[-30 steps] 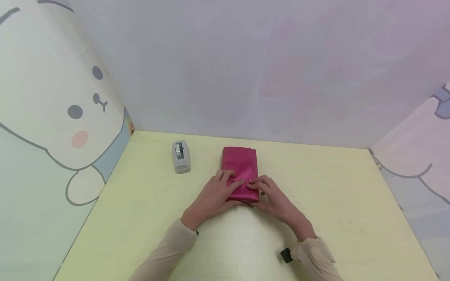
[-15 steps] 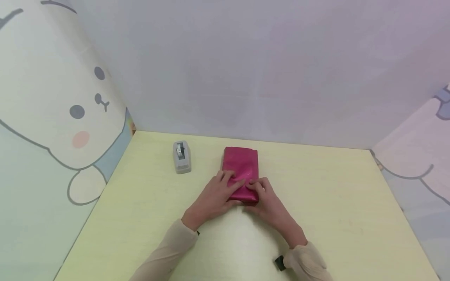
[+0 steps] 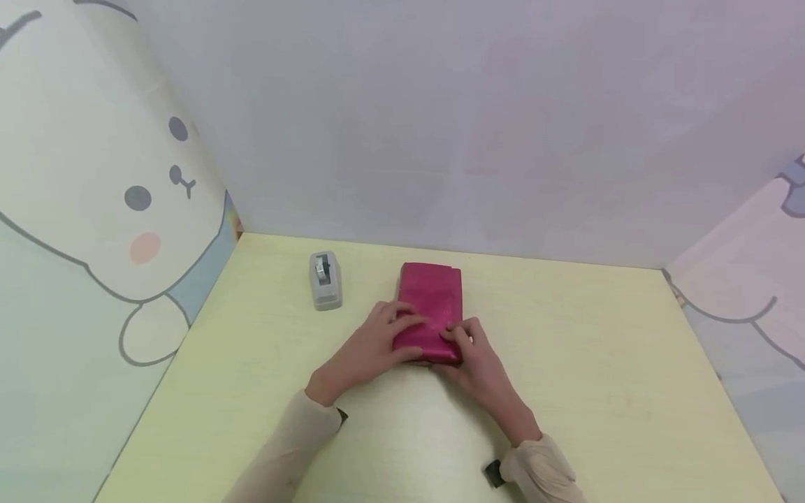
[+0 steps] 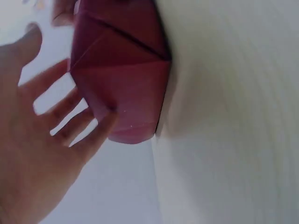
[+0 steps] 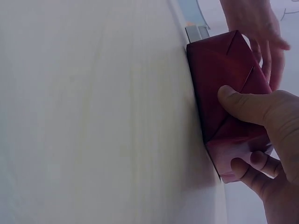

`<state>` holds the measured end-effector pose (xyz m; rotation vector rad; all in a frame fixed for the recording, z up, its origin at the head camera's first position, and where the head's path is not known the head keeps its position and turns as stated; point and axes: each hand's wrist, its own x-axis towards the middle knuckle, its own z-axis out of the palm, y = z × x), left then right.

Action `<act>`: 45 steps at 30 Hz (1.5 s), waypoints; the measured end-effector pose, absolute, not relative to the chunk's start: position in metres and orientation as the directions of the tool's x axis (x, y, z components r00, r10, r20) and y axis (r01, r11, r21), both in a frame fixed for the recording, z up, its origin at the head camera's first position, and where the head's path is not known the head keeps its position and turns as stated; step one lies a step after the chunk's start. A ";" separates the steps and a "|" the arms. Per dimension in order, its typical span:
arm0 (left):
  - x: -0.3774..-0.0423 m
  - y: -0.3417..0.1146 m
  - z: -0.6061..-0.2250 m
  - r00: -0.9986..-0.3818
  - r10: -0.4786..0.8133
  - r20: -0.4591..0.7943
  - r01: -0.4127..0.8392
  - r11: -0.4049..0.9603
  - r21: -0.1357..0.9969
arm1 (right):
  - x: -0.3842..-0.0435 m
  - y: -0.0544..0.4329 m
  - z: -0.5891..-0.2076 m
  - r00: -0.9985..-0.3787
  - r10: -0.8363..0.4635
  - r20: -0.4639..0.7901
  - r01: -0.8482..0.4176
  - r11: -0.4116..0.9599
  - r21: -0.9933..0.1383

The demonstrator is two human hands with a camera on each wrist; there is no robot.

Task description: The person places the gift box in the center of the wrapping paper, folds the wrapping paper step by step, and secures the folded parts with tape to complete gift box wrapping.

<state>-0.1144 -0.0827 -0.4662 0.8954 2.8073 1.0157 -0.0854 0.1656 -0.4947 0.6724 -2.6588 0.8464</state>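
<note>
A box wrapped in shiny magenta paper [image 3: 430, 290] lies on the table. Its near end has triangular folds, seen in the left wrist view on the wrapped end [image 4: 126, 91]. My left hand [image 3: 371, 344] lies at the box's left side, fingers spread and fairly straight across the top edge, thumb held off near the front corner. My right hand [image 3: 483, 370] grips the near right part. In the right wrist view its thumb [image 5: 243, 105] presses the folded end flap, while the other fingers bend against the right side and top.
A grey tape dispenser [image 3: 325, 281] stands on the table left of the box, towards the back. The pale yellow table [image 3: 597, 363] meets a light wall covering [image 3: 402, 140] at the back, with cartoon-printed panels at both sides.
The left hand has drawn back slightly to the left, its thumb coming away from the near end. The right hand's thumb has moved inward along the near end, its forearm shifting left.
</note>
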 end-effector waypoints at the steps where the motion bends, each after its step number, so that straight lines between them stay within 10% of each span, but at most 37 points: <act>1: -0.115 -0.088 -0.465 -0.858 0.480 0.181 0.471 0.597 0.649 | -0.085 0.165 -0.495 -0.858 -0.344 0.381 -0.502 0.721 -0.478; 8: -0.113 -0.124 -0.477 -0.996 -0.011 0.088 0.074 0.442 0.894 | -0.084 0.164 -0.495 -0.873 -0.322 0.366 -0.478 0.711 -0.515; 20: -0.130 -0.173 -0.485 -0.943 -0.321 -0.091 -0.203 0.333 0.921 | -0.084 0.162 -0.494 -0.896 -0.297 0.331 -0.439 0.706 -0.555; 45: -0.161 -0.187 -0.488 -0.960 -0.160 -0.230 -0.274 0.370 0.888 | -0.083 0.161 -0.497 -0.913 -0.273 0.304 -0.405 0.705 -0.583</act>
